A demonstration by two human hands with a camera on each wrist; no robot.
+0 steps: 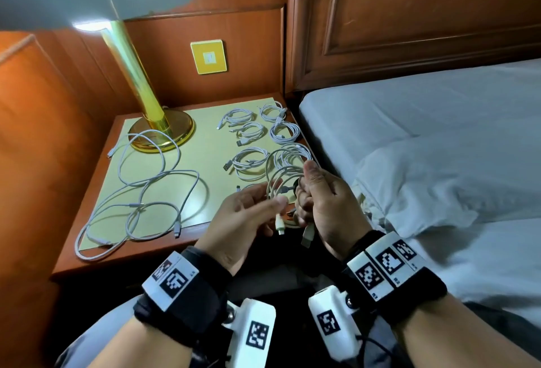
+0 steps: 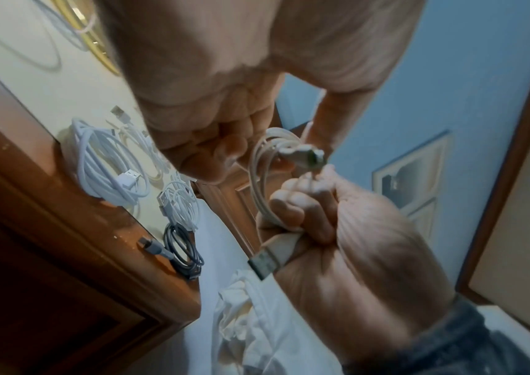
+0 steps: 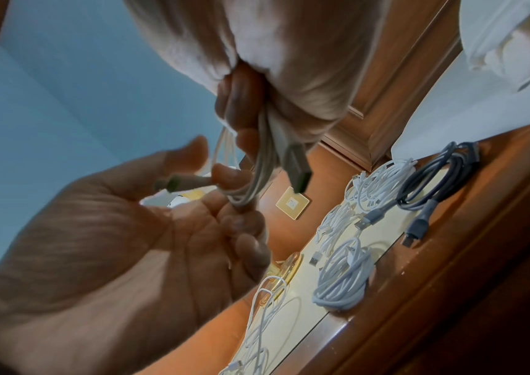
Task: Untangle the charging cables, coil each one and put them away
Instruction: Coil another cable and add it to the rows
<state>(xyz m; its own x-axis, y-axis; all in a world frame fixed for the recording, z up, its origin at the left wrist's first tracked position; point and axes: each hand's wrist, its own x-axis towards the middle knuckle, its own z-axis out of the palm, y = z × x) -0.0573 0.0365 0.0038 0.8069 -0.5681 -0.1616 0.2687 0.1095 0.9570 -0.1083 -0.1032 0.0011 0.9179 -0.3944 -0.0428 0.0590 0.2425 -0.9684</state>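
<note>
White bedding covers the bed (image 1: 439, 139) at 3 o'clock of the head view. The wooden nightstand (image 1: 96, 253) stands at 9 o'clock, touching the bed side, with a pale yellow mat (image 1: 202, 122) on its top. A brass lamp (image 1: 137, 86) stands at the far left corner of the mat. Loose white cables (image 1: 140, 192) lie tangled over the left half of the mat, one loop lying around the lamp base. At 12 o'clock of the hands, several coiled white cables (image 1: 248, 160) lie in rows along the right half. A coiled grey cable (image 3: 430, 182) lies at the near right corner of the nightstand. The right hand (image 1: 325, 203) is closed around a cream cable (image 1: 281, 186) wound in loops, held above the near edge of the nightstand; its flat USB plug (image 2: 268, 258) sticks out under the fist. The left hand (image 1: 246, 215) pinches the other, smaller plug (image 1: 279, 225) with thumb and fingers, palm turned up.
</note>
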